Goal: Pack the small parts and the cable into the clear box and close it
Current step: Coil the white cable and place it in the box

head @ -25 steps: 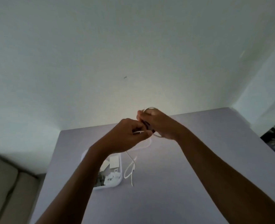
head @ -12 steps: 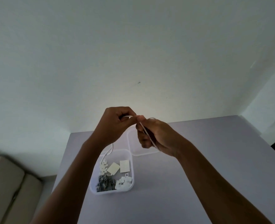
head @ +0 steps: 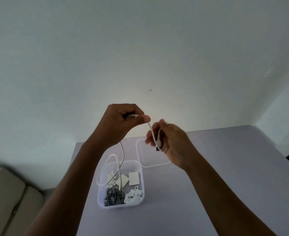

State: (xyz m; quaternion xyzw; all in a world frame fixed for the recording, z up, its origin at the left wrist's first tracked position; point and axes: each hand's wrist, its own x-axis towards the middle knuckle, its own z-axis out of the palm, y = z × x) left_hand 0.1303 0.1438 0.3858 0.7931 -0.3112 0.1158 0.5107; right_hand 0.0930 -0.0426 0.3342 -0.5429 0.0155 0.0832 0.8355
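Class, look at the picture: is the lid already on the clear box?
No. The lid lies flat on the table beside the open clear box, while both hands hold the cable.

Both hands are raised with forearms extended, left hand (head: 121, 123) fisted, right hand (head: 170, 142) blurred, fingers curled.

You're in what looks like a plain room of a home — nothing here points to a lab or a workshop. A bare white wall (head: 140, 48) fills most of your view, meeting a second wall at a corner on your right. In front of you stands a pale lilac table (head: 225, 184), pushed up against the wall. Low on your left sits something beige and cushioned (head: 7, 198) — maybe a sofa, though it's too blurred to be sure.
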